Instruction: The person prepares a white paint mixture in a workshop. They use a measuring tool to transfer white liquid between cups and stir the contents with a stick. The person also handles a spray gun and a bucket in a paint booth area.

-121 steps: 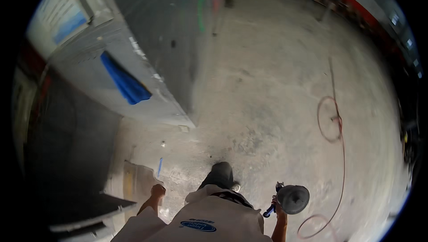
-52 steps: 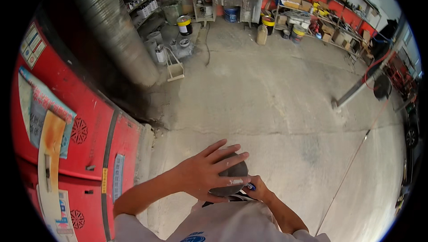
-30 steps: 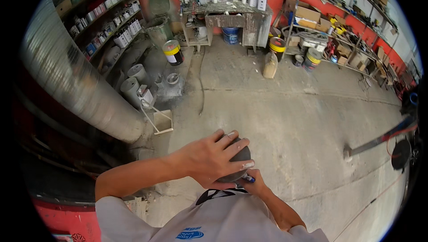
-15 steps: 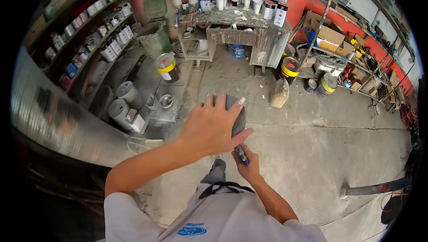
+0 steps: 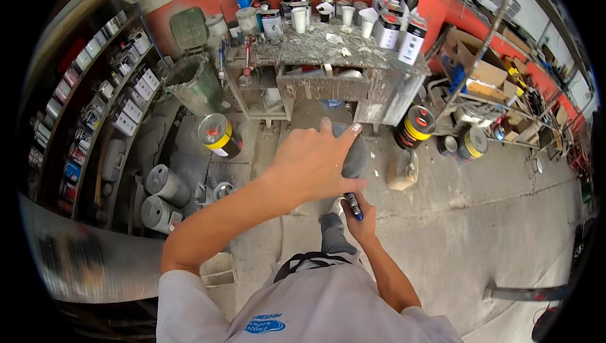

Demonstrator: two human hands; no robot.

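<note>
In the head view, one handheld tool (image 5: 357, 153) is being held ahead of the body, its grey rounded top being partly hidden by the left hand (image 5: 312, 163). That hand is being kept spread, apparently laid against the top; the blue-tipped handle (image 5: 355, 206) is being gripped in the curled right hand (image 5: 362, 220). A drop is being judged possible should the right grip slacken; a stumble, should floor clutter be masked by the raised left arm (image 5: 221, 223). Being counted are: three yellow-banded buckets (image 5: 219, 136), two pale drums (image 5: 167, 185), one green bin (image 5: 197, 87), one jug (image 5: 403, 169) and one workbench (image 5: 271, 57). Cups and cans are being left uncounted because of overlap.
</note>
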